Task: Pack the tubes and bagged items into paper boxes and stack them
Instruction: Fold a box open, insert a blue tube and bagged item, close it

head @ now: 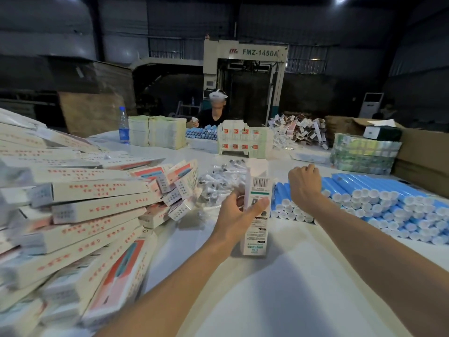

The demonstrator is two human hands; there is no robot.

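My left hand [239, 216] grips a tall white paper box [257, 190] that stands upright on the white table [279, 283], thumb on its front face. My right hand [305, 184] reaches over the near end of a pile of blue tubes with white caps [379, 198], fingers curled down onto the tubes; what they hold is hidden. Behind the box lies a heap of small clear bagged items [218, 178]. A big stack of filled white and red boxes [80, 210] leans at the left.
A person with a headset [215, 110] sits across the table behind more blue tubes [200, 135]. Flat box stacks [155, 132], a water bottle [124, 125], an upright box bundle [243, 142], loose cartons [301, 130] and brown cardboard boxes [422, 152] stand further back.
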